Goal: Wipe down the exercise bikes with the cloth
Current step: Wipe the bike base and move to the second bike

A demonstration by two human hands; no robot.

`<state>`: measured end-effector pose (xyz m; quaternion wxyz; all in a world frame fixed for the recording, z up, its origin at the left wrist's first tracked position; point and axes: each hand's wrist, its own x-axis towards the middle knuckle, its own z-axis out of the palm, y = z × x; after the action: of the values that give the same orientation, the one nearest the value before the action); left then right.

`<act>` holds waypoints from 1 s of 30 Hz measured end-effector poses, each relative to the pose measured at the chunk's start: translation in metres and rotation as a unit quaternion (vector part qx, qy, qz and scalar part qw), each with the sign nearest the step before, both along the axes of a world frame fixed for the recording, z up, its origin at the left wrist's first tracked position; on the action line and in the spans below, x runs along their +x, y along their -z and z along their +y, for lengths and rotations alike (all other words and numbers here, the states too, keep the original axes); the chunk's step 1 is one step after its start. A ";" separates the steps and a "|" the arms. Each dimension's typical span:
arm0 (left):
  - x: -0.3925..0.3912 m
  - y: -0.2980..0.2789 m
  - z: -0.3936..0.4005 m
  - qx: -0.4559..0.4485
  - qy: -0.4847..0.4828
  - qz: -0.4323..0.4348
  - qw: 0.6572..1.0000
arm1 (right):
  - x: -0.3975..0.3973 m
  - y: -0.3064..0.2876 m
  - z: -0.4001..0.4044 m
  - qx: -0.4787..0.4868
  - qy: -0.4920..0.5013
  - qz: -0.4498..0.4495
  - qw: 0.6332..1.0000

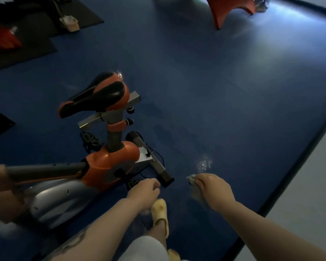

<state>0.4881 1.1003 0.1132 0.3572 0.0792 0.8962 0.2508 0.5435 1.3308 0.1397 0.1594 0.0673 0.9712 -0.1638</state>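
Right hand (213,189) grips cloth (193,182), apart from exercise bike (109,162).

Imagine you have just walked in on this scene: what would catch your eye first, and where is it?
The orange and silver bike on the blue floor, left of centre, stands out most, its black and orange saddle raised high. Low in the picture, the right hand grips a pale cloth, while the left hand is curled, empty, beside the bike's base.

Dim room around me; daylight glares off the blue floor (271,34) at upper right; frame edges blur and bend.
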 end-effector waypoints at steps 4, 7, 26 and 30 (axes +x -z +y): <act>-0.072 0.009 0.026 0.004 0.006 0.007 1.000 | -0.074 -0.003 0.023 0.017 -0.010 0.013 1.000; -0.125 0.008 0.050 0.012 -0.005 0.007 1.000 | -0.128 -0.013 0.044 0.025 -0.012 0.008 1.000; -0.385 0.021 0.180 -0.023 -0.224 0.031 0.974 | -0.488 -0.036 0.178 -0.009 -0.243 -0.011 0.970; -0.418 0.013 0.194 -0.007 -0.310 0.043 0.950 | -0.560 -0.043 0.180 -0.010 -0.302 -0.003 0.953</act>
<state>0.0705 1.2947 0.1003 0.2231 -0.1944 0.8929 0.3393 -0.0162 1.5103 0.1831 0.2048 -0.2298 0.9441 -0.1176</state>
